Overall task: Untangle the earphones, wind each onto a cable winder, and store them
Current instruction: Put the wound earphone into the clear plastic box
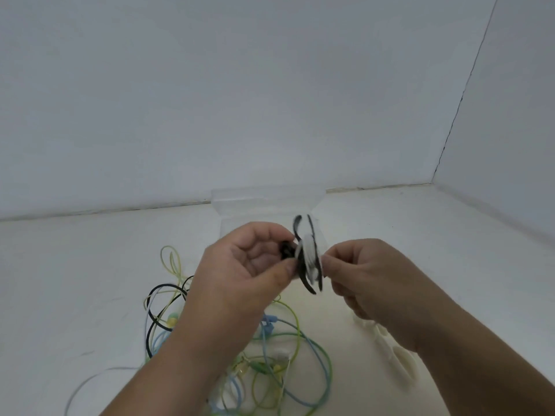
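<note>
- Soft, cool-white light fills the scene evenly; the back wall point(210, 85) reads as pale blue-grey.
- Shadows are faint with blurred edges: a dim, creamier patch lies on the table point(75, 265) beneath the right hand point(369, 274).
- The winder point(307, 253) and the black cable point(306, 285) on it, held between the right hand and the left hand point(246, 265), are smeared by motion blur.
- The wall seam point(459, 109) on the right bows with wide-angle distortion.
- The clear box point(267, 199) looks washed out, barely separating from the wall.
- The cable tangle point(285, 370) near the bottom edge is slightly soft.
</note>
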{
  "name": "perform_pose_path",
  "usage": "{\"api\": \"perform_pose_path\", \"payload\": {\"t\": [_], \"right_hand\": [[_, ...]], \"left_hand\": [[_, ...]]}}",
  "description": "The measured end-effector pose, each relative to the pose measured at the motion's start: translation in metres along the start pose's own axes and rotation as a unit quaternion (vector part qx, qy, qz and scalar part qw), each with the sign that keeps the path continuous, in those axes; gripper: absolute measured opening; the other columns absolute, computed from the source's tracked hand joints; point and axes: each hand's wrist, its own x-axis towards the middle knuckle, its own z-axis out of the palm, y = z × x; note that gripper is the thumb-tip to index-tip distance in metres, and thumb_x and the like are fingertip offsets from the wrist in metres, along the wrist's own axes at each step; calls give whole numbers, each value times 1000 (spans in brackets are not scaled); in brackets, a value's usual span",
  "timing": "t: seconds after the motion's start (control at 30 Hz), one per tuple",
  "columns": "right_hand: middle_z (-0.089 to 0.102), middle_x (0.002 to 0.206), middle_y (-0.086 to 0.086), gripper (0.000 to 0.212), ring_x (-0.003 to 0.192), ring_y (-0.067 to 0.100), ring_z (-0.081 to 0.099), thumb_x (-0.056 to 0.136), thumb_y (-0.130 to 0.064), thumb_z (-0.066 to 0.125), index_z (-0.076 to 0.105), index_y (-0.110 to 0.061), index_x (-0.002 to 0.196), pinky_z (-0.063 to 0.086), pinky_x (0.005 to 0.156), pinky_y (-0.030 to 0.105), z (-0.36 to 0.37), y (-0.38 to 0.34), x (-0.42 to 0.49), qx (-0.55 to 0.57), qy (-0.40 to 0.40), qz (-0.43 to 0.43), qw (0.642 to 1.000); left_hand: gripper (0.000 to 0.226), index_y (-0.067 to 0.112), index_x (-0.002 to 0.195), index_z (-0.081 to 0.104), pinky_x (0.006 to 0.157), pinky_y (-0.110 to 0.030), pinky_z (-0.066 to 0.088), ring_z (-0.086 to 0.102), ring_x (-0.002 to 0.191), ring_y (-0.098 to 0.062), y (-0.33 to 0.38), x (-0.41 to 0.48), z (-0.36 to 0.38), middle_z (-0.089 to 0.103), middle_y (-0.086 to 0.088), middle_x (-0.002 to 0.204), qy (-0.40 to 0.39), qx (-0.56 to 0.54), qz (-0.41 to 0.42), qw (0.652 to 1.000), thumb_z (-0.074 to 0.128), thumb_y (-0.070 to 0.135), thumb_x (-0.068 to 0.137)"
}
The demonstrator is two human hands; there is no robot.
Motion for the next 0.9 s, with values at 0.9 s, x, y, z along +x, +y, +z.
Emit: {"api": "perform_pose_path", "payload": {"t": [0.9], "right_hand": [[37, 48, -6, 33, 47, 12, 29, 90, -25, 63, 68, -11, 60, 26, 47, 21, -4, -6, -3, 34, 26, -60, 997]], "left_hand": [[27, 26, 88, 69, 71, -16, 53, 71, 76, -7, -2, 0, -8, 75, 10, 78, 53, 246, 61, 966, 72, 0, 84]]}}
